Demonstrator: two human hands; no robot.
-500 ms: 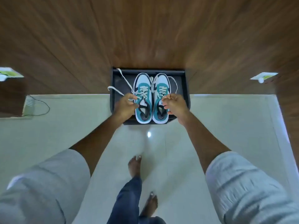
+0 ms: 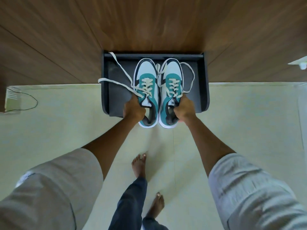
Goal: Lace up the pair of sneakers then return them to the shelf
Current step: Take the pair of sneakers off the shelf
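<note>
Head view. Pale tiled floor (image 2: pixel 240 113) meeting a wood-panelled wall (image 2: pixel 149 22); against the wall stands a low dark shelf (image 2: pixel 205 97), open at the top. The pair of sneakers is held over the shelf's front part, toes toward the wall, heels projecting past its front edge. The left hand (image 2: pixel 133 110) is curled around the collar of the left sneaker (image 2: pixel 147 80); the right hand (image 2: pixel 185 110) is closed likewise on the collar of the right sneaker (image 2: pixel 172 80). White laces (image 2: pixel 116 82) are threaded through the eyelets but untied, their loose ends trailing across the shelf's left wall and looping on the right.

Handling (a judgement): the shoes look light, with firm soles and pliable uppers; the heel collar is the sound place to grip. The trailing ends may snag on the shelf's edges.

Each tongue bears a small label with a logo, too small to read with certainty.
</note>
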